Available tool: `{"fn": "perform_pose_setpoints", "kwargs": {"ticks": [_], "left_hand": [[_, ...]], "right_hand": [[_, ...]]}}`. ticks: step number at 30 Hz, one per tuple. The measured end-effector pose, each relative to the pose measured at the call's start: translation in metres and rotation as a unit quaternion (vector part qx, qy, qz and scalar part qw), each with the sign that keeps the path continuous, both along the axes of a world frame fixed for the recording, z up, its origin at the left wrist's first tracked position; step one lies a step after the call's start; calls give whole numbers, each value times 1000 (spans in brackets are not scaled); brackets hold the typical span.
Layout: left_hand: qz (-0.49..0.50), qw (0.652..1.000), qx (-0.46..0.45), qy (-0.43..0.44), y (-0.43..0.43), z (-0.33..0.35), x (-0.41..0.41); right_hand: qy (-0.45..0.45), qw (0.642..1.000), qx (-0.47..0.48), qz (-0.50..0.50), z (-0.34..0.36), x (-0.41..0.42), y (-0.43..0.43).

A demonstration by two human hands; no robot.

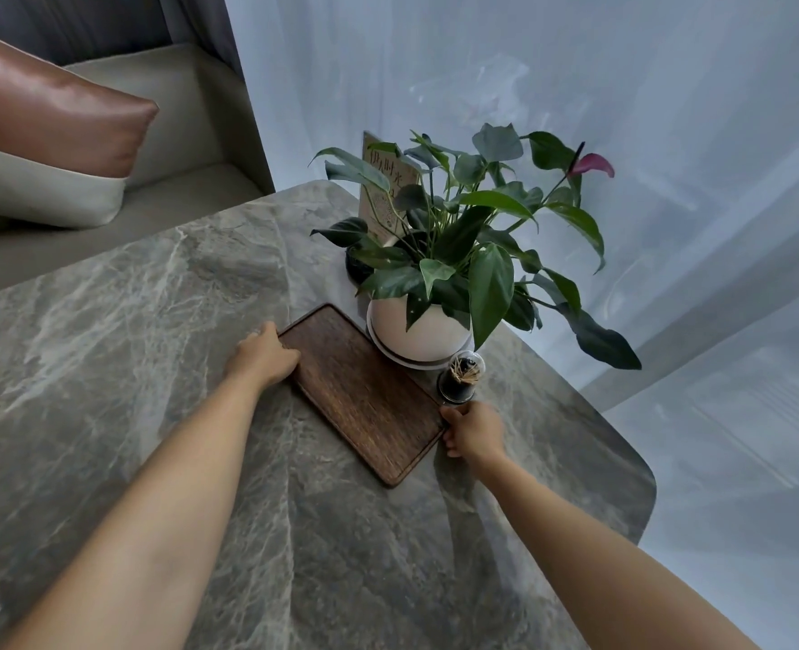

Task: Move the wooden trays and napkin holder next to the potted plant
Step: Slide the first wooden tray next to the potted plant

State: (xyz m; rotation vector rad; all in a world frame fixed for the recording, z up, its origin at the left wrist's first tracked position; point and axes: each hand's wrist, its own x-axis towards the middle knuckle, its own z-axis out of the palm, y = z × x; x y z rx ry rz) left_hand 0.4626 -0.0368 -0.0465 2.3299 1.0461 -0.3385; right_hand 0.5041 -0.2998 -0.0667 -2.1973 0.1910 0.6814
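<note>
- I see one wooden tray (362,391) lying flat on the grey marble tabletop (130,321), set at a diagonal, just beside the potted plant (439,274).
- Tray's far long edge sits right next to the plant's white pot (416,335) and its saucer; I can't tell if they touch.
- Left hand (264,354) is on the tray's far-left short end, fingers curled over the rim; its grip is closed onto the tray edge.
- Right hand (472,431) is at the tray's near-right corner, fingers wrapped around the rim, thumb low on the outside; its grip is closed on the tray too.
- Small dark toothpick jar (458,377) with a clear domed top stands between the pot and the right hand, just beside the tray corner.
- A printed card (383,180) stands upright behind the plant, partly hidden by leaves.
- Sofa with a brown cushion (50,105) sits off the tabletop's far-left side; sheer curtain (622,86) behind.
- No napkin holder that I can make out.
</note>
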Motion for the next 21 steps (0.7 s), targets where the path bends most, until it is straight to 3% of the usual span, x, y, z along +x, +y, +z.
{"fn": "perform_pose_setpoints", "kwargs": {"ticks": [16,21], "left_hand": [[-114,982,141,51,-6,0,-11],[-139,972,189,29,2,7,-45]], "right_hand": [[-21,1000,-8,6,12,-7,5],[-126,990,-61,7,35,-26,12]]}}
